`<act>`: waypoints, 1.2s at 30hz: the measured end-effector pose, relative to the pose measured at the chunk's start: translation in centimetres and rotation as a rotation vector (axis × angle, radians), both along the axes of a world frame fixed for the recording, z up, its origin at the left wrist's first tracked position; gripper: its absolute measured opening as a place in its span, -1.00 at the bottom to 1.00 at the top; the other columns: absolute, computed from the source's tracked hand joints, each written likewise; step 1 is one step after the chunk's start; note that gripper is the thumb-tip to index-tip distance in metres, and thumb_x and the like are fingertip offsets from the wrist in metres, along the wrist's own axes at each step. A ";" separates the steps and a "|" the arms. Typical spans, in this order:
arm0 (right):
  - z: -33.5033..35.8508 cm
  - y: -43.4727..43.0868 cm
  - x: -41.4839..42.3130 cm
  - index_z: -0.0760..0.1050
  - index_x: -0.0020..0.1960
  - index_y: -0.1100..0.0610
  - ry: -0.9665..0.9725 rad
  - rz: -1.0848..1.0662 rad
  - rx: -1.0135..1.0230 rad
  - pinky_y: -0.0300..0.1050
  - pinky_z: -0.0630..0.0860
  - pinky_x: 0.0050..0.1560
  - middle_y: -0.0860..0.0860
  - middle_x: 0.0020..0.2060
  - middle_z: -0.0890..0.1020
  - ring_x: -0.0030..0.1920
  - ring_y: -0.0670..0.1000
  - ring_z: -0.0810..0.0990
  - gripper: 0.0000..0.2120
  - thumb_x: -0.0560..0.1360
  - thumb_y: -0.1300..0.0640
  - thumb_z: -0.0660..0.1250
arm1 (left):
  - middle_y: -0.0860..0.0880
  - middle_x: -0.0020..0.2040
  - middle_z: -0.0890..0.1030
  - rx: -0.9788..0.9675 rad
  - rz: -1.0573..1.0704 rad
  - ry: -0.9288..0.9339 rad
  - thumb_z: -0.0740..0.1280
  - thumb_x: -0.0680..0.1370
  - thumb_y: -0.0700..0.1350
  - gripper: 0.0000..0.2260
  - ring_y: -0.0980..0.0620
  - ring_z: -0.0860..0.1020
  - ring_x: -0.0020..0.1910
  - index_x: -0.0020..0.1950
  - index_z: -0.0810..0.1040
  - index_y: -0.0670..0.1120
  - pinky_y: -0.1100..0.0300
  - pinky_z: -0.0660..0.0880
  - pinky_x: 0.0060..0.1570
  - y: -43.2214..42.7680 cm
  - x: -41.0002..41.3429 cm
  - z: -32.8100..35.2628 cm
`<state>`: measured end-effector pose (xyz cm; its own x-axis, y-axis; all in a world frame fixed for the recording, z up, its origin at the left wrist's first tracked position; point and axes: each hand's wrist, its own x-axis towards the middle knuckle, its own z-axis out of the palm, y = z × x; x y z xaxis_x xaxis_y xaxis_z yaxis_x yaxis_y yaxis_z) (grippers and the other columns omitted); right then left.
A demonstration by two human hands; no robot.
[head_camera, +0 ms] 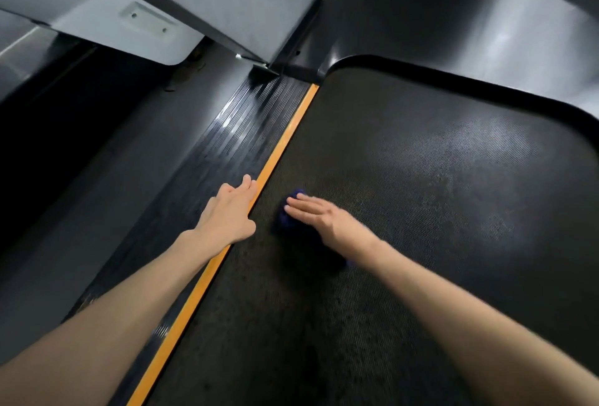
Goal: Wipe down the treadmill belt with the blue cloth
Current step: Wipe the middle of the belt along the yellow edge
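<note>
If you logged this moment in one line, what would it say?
step: wiping | right hand: flat on blue cloth on belt | left hand: rests along orange strip

A gym or workout room, shown by the treadmill belt (pixel 421 195), ribbed side rail (pixel 233 133) and motor hood (pixel 486 32).

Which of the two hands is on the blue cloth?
The right hand, pressing flat on the blue cloth on the belt; the left hand rests on the orange strip.
</note>
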<state>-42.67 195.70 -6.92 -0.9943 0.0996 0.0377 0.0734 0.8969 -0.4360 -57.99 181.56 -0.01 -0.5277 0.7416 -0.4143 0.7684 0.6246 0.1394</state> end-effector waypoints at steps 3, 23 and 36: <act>-0.5 5.3 -0.1 0.40 0.35 0.23 0.111 -0.311 0.006 0.00 0.15 0.43 0.17 0.34 0.42 0.40 0.17 0.31 -0.58 0.51 0.33 0.08 | 0.02 0.55 -0.01 -0.015 0.008 -0.049 0.25 0.45 -0.34 -0.27 -0.11 0.20 0.40 0.53 0.00 -0.05 0.04 0.51 0.06 0.0 -0.3 0.2; 1.3 -1.1 -5.2 0.51 0.23 0.30 0.134 -0.385 -0.122 -0.26 0.16 0.29 0.21 0.22 0.54 0.30 0.19 0.44 -0.55 0.38 0.51 0.18 | -0.02 0.55 -0.07 -0.033 -0.036 0.010 0.27 0.42 -0.37 -0.24 -0.12 0.21 0.39 0.51 -0.02 -0.06 0.08 0.40 0.19 -0.1 0.2 0.2; 2.1 -0.4 -6.6 0.54 0.14 0.34 0.143 -0.521 -0.114 -0.07 0.34 0.17 0.25 0.12 0.57 0.20 0.25 0.50 -0.60 0.38 0.47 0.10 | -0.03 0.54 0.04 0.024 -0.023 -0.033 0.25 0.45 -0.35 -0.31 -0.09 0.20 0.41 0.52 0.04 -0.08 0.07 0.40 0.25 -0.2 -0.4 0.5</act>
<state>-49.31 195.26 -4.82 -0.7979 0.5887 0.1291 0.4280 0.7043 -0.5663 -58.36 181.41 0.46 -0.4967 0.7636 -0.4126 0.7774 0.6028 0.1796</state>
